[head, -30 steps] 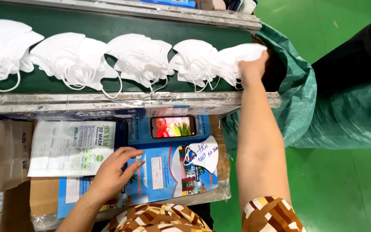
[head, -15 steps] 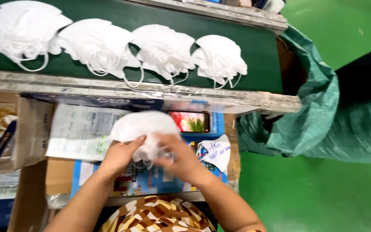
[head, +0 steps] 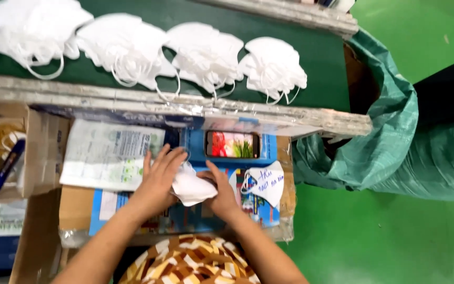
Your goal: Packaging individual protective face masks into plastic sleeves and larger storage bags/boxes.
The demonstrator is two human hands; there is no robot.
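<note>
Folded white mask (head: 193, 188) between both hands' (head: 158, 179) fingers (head: 212, 171), just below phone (head: 232, 144), near table edge.

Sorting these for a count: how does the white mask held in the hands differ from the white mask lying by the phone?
The folded white mask between the hands is pressed by both the left hand and right hand; the white mask with handwriting lies untouched. The held one looks blank and crumpled; the other bears blue writing and lies flat with its loop showing. Both are white, over the blue packaging.
</note>
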